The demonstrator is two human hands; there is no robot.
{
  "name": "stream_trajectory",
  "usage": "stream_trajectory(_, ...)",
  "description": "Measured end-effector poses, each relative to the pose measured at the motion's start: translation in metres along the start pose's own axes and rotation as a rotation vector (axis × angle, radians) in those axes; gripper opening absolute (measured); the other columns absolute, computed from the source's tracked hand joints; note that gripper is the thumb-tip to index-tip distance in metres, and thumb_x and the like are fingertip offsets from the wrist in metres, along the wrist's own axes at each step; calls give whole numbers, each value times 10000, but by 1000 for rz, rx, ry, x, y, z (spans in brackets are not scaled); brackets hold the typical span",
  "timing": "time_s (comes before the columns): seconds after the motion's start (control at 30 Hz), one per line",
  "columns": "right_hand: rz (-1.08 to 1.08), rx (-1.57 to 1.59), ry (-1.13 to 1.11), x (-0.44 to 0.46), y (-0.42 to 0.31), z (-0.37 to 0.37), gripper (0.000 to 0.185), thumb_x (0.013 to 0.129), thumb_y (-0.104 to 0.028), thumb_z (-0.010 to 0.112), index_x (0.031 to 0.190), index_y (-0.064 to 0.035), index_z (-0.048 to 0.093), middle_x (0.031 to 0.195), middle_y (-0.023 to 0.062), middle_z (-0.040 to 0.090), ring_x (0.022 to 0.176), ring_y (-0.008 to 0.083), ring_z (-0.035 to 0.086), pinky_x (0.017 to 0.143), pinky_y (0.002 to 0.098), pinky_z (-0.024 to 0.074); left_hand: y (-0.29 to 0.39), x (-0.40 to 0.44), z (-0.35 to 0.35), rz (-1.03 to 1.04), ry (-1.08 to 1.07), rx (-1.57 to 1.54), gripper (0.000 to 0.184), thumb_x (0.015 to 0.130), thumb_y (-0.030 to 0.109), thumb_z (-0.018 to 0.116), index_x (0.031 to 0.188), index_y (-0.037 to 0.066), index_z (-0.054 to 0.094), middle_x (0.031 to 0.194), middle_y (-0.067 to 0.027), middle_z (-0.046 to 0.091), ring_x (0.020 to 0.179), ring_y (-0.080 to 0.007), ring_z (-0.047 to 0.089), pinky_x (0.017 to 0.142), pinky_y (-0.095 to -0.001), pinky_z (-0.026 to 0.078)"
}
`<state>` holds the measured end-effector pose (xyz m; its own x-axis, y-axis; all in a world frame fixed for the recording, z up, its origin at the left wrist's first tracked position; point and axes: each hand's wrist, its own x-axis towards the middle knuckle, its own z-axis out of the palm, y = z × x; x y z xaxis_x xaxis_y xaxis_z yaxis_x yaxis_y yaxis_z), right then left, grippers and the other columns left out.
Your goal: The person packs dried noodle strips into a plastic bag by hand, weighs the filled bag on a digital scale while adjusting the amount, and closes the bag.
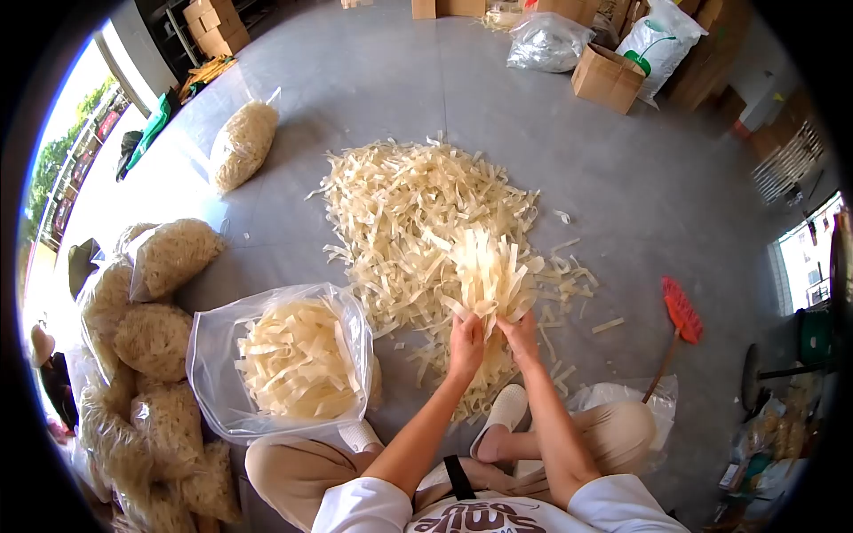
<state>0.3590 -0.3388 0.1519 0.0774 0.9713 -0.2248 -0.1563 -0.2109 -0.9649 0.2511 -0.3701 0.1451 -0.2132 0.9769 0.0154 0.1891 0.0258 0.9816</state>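
My left hand [466, 342] and my right hand [519, 337] are close together, fingers closed around the lower end of a bunch of pale cream strips [489, 274]. The strips fan out away from me above the hands. Beyond and beneath it spreads a large loose pile of the same flat strips [400, 204] on the floor, partly hidden by the bunch and my forearms. To the left of my hands, an open clear plastic bag [210, 377] stands with many strips inside.
Several filled bags [164, 342] are heaped at the left, and another filled bag [244, 147] lies farther back. A red broom [681, 311] and a flat plastic sheet or bag [662, 409] lie at the right. Cardboard boxes [609, 78] stand at the back.
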Motion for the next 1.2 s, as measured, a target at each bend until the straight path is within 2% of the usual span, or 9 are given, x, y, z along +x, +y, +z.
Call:
stream_trajectory(0.17, -268, 44, 32, -24, -53, -1, 458, 696, -59, 682, 1109, 9, 497, 1038, 88, 562, 926, 163, 534, 799, 293, 426, 74, -10, -9, 224, 27, 14, 325, 838, -12, 433, 1106, 106, 575, 1318, -213, 345, 1076, -358, 474, 863, -343, 404)
stream_trajectory(0.53, -613, 71, -194, -85, -188, 93, 390, 748, -63, 631, 1102, 7, 481, 1014, 70, 540, 874, 144, 533, 753, 269, 434, 201, -22, -118, 610, 220, 154, 363, 803, -49, 482, 1133, 74, 571, 1281, -239, 357, 1111, -372, 463, 889, -358, 410)
stream_trajectory(0.7, -708, 264, -436, -121, -199, 177, 263, 700, -21, 658, 929, -18, 530, 839, 42, 563, 741, 112, 542, 622, 246, 443, 198, -31, -209, 698, 354, 195, 463, 733, -146, 482, 1122, 81, 589, 1199, -200, 420, 1073, -334, 496, 839, -329, 439)
stream_trajectory(0.77, -549, 197, -487, -124, -164, 199, 292, 681, -62, 689, 918, -6, 527, 841, 53, 567, 754, 140, 554, 663, 283, 456, 189, -47, -258, 628, 305, 351, 433, 730, -133, 514, 1078, 102, 621, 1210, -226, 449, 1151, -345, 442, 887, -357, 415)
stream_trajectory(0.83, -539, -168, -740, -125, -132, 204, 514, 667, -139, 710, 1104, 7, 484, 997, 110, 585, 907, 163, 554, 769, 287, 442, 167, -62, -314, 612, 169, 671, 318, 724, -59, 577, 985, 103, 662, 1209, -207, 481, 1123, -348, 453, 903, -380, 391)
stream_trajectory(0.93, -523, -686, -1118, -118, -107, 199, 549, 653, -263, 731, 1109, -24, 541, 1144, 173, 536, 1054, 281, 523, 927, 349, 394, 154, -94, -377, 235, -300, 911, 196, 698, -7, 609, 858, 81, 680, 890, -117, 586, 923, -280, 536, 811, -372, 424)
stream_trajectory(0.97, -552, -858, -1228, -118, -106, 200, 565, 657, -299, 738, 1105, -13, 547, 1161, 187, 529, 1073, 290, 514, 948, 354, 382, 138, -102, -392, 257, -387, 1005, 198, 702, -2, 599, 857, 87, 684, 867, -115, 580, 887, -273, 545, 776, -356, 436)
stream_trajectory(1.07, -734, -794, -1014, -119, -101, 206, 505, 653, -180, 707, 1111, -32, 555, 1205, 189, 497, 1084, 331, 497, 948, 360, 390, 139, -114, -397, 79, -324, 1072, 195, 719, 18, 608, 879, 98, 685, 802, -112, 554, 842, -284, 542, 787, -372, 429)
stream_trajectory(1.2, -768, -649, -836, -110, -123, 210, 433, 684, -143, 675, 1083, -17, 562, 1162, 192, 523, 1065, 324, 509, 922, 358, 405, 168, -114, -381, 16, -240, 1129, 197, 732, 48, 612, 905, 110, 684, 1020, -160, 568, 940, -315, 549, 828, -377, 430)
